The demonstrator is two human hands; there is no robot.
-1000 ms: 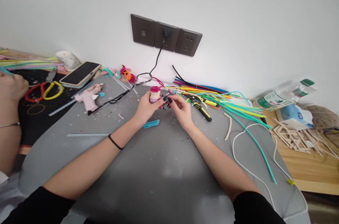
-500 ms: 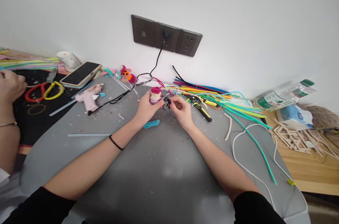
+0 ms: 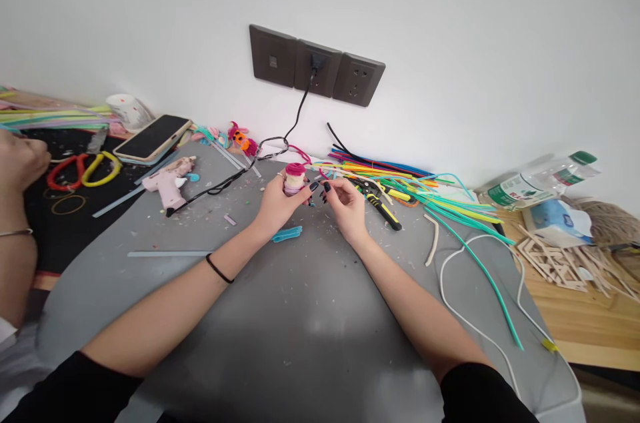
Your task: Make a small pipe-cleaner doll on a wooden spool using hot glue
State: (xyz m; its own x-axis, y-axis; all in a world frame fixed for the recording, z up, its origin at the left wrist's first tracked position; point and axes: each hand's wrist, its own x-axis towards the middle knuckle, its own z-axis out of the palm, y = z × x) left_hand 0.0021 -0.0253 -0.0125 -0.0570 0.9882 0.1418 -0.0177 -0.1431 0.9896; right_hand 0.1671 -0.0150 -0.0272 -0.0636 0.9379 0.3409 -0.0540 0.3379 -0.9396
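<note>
My left hand (image 3: 281, 204) is closed around a small pipe-cleaner figure (image 3: 295, 176). Its top is magenta, its middle cream and its lower part lilac; the rest is covered by my fingers. Just to its right, my right hand (image 3: 346, 204) has thumb and fingers bent together in a pinch, with a small gap to the left thumb. Whatever sits between those fingertips is too small to make out. A bit of magenta pipe cleaner (image 3: 323, 174) shows beside the right fingertips. Below the left wrist lies a folded blue pipe-cleaner piece (image 3: 287, 234).
A pink glue gun (image 3: 170, 186) lies left, its black cable (image 3: 220, 186) running to the wall socket (image 3: 319, 66). Pliers (image 3: 381, 210) and pipe cleaners (image 3: 435, 191) are on the right, beside a bottle (image 3: 535, 184). Another person's hand (image 3: 20, 160) rests near scissors (image 3: 85, 171).
My right fingertips have moved slightly right, away from the left thumb, opening a small gap. My left hand keeps the figure in nearly the same place.
</note>
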